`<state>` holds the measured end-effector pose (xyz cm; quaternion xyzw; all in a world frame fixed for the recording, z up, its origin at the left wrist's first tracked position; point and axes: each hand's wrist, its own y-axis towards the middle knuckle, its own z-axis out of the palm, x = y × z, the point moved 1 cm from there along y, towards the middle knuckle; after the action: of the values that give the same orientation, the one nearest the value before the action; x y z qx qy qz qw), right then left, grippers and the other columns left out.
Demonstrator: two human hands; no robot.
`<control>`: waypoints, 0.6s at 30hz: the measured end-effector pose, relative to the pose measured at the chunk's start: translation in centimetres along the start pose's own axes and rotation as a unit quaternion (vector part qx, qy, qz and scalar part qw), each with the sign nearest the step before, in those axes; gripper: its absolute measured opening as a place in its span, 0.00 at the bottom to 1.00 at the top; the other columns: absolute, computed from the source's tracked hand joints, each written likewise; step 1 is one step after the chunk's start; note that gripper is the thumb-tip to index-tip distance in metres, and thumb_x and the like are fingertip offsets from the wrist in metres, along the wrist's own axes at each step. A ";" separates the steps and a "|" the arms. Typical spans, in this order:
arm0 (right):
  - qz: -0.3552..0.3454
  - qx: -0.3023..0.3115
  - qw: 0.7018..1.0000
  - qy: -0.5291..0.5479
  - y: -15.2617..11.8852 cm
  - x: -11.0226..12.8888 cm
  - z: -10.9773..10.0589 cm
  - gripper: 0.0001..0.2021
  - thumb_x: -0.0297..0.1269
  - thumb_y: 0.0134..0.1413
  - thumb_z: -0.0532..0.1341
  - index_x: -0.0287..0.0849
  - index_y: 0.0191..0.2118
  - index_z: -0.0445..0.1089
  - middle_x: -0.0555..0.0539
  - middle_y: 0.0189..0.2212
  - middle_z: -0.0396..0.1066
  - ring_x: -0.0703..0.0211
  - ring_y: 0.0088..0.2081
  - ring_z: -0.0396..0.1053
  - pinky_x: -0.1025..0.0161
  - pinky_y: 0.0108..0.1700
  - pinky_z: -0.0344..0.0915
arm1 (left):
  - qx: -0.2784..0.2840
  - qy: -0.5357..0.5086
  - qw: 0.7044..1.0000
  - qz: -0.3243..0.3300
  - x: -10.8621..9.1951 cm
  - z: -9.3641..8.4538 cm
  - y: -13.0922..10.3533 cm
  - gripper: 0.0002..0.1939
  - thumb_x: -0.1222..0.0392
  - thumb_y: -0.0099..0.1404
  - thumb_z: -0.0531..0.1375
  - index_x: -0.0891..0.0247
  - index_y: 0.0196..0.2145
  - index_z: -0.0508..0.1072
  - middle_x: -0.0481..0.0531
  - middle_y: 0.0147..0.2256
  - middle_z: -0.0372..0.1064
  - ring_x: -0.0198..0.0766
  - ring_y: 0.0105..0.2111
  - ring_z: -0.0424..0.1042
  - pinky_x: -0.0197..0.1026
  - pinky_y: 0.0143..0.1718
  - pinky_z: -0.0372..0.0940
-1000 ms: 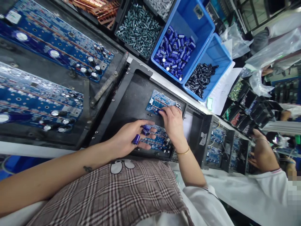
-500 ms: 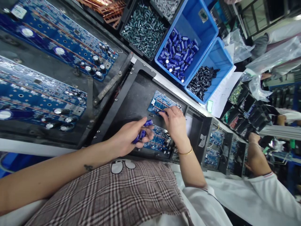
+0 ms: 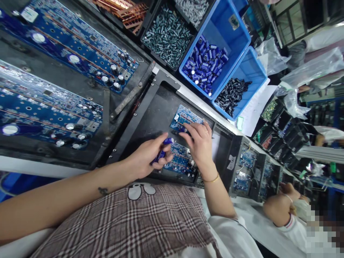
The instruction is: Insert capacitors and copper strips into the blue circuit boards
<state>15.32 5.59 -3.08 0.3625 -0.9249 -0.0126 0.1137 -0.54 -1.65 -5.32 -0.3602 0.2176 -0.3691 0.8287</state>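
My left hand [image 3: 152, 154] is curled around several blue capacitors [image 3: 168, 141], one of them standing out past the thumb. Thumb and fingers of my right hand [image 3: 199, 143] are closed about another blue capacitor [image 3: 183, 129] at the lower edge of the far small circuit board [image 3: 188, 114]. That board lies in a dark tray [image 3: 150, 114]. Nearer to me in the same tray is a second small circuit board [image 3: 178, 159], partly covered by both hands.
Behind the tray stand a blue bin [image 3: 228, 32] of blue capacitors and a smaller blue bin [image 3: 255, 68] of black parts. Large circuit boards [image 3: 88, 46] lie at left. A co-worker's arm [image 3: 281, 208] is at right.
My right fingers have loosened slightly around the capacitor, which shows more. The capacitor at my left fingertips has turned a little. The co-worker's arm has drawn back towards their body.
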 end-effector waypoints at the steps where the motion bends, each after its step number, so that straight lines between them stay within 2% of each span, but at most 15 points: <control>1: -0.014 0.015 0.999 0.041 0.0 0.8 -0.6 0.17 0.45 0.64 0.58 0.46 0.55 0.69 0.45 0.46 0.75 0.55 0.52 0.70 0.45 0.66 0.54 | 0.000 0.001 1.000 0.004 0.1 -0.1 0.1 0.26 0.45 0.71 0.51 0.64 0.21 0.58 0.47 0.16 0.57 0.23 0.11 0.49 0.25 0.11 0.37; 3: -0.051 0.054 0.991 0.108 0.1 2.0 -1.3 0.15 0.42 0.65 0.58 0.49 0.55 0.68 0.48 0.47 0.75 0.58 0.54 0.70 0.48 0.67 0.53 | 0.000 -0.006 1.000 0.020 0.1 -0.1 0.1 0.25 0.45 0.71 0.52 0.64 0.22 0.60 0.46 0.15 0.56 0.23 0.11 0.49 0.25 0.11 0.38; 4: -0.054 0.061 0.990 0.118 0.3 2.3 -1.3 0.13 0.39 0.66 0.57 0.50 0.53 0.69 0.49 0.46 0.76 0.59 0.53 0.70 0.48 0.67 0.53 | 0.000 -0.015 0.999 0.031 0.1 -0.1 0.0 0.24 0.46 0.71 0.52 0.65 0.23 0.61 0.46 0.17 0.58 0.24 0.12 0.52 0.25 0.11 0.41; 6: -0.020 0.036 0.995 0.089 0.8 1.9 -0.6 0.09 0.36 0.66 0.56 0.48 0.48 0.71 0.50 0.43 0.77 0.60 0.50 0.72 0.48 0.67 0.52 | 0.003 -0.043 0.998 0.051 0.0 0.2 -0.2 0.22 0.48 0.72 0.51 0.66 0.27 0.66 0.50 0.23 0.65 0.28 0.18 0.64 0.27 0.14 0.54; 8: 0.022 0.014 0.999 0.048 1.5 1.0 0.7 0.08 0.34 0.66 0.56 0.46 0.45 0.72 0.49 0.42 0.77 0.59 0.47 0.73 0.47 0.66 0.53 | -0.001 -0.069 0.996 0.061 -0.2 0.5 -0.3 0.19 0.53 0.73 0.51 0.68 0.31 0.69 0.56 0.30 0.71 0.36 0.28 0.73 0.34 0.24 0.69; 9: 0.027 0.014 0.999 0.035 1.8 0.5 1.4 0.08 0.34 0.66 0.56 0.45 0.44 0.71 0.49 0.41 0.77 0.58 0.45 0.73 0.47 0.65 0.53 | -0.004 -0.077 0.995 0.065 -0.2 0.6 -0.4 0.16 0.56 0.73 0.51 0.69 0.33 0.71 0.58 0.33 0.72 0.39 0.32 0.75 0.39 0.30 0.73; 10: 0.024 0.019 0.999 0.028 2.0 0.1 2.0 0.08 0.34 0.66 0.56 0.45 0.44 0.71 0.48 0.40 0.77 0.58 0.45 0.73 0.47 0.65 0.54 | -0.002 -0.081 0.995 0.066 -0.2 0.7 -0.4 0.14 0.59 0.73 0.51 0.70 0.35 0.71 0.60 0.34 0.73 0.42 0.35 0.76 0.42 0.33 0.74; 12: 0.017 0.024 0.999 0.018 2.4 -0.3 2.7 0.08 0.35 0.67 0.55 0.45 0.44 0.71 0.48 0.39 0.78 0.58 0.43 0.73 0.48 0.64 0.56 | 0.008 -0.073 0.995 0.070 -0.2 0.7 -0.4 0.12 0.62 0.73 0.51 0.71 0.37 0.72 0.61 0.35 0.73 0.43 0.35 0.77 0.44 0.34 0.75; 16: 0.006 0.026 1.000 -0.008 2.6 -0.1 2.6 0.10 0.37 0.67 0.54 0.43 0.44 0.72 0.47 0.38 0.77 0.57 0.42 0.73 0.50 0.63 0.58 | -0.008 -0.038 0.994 0.097 -0.1 0.3 -0.4 0.09 0.65 0.70 0.55 0.70 0.40 0.74 0.55 0.33 0.70 0.36 0.27 0.73 0.35 0.21 0.70; 18: 0.001 0.035 0.999 -0.021 2.7 0.2 2.3 0.10 0.37 0.67 0.54 0.42 0.44 0.72 0.46 0.38 0.77 0.57 0.42 0.74 0.50 0.63 0.59 | -0.016 -0.028 0.993 0.115 0.0 0.1 -0.4 0.08 0.67 0.69 0.57 0.69 0.41 0.75 0.53 0.33 0.68 0.32 0.27 0.71 0.30 0.17 0.67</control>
<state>12.90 7.32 -4.98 0.3652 -0.9273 0.0120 0.0814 -0.64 -1.83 -4.98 -0.3562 0.2399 -0.2580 0.8654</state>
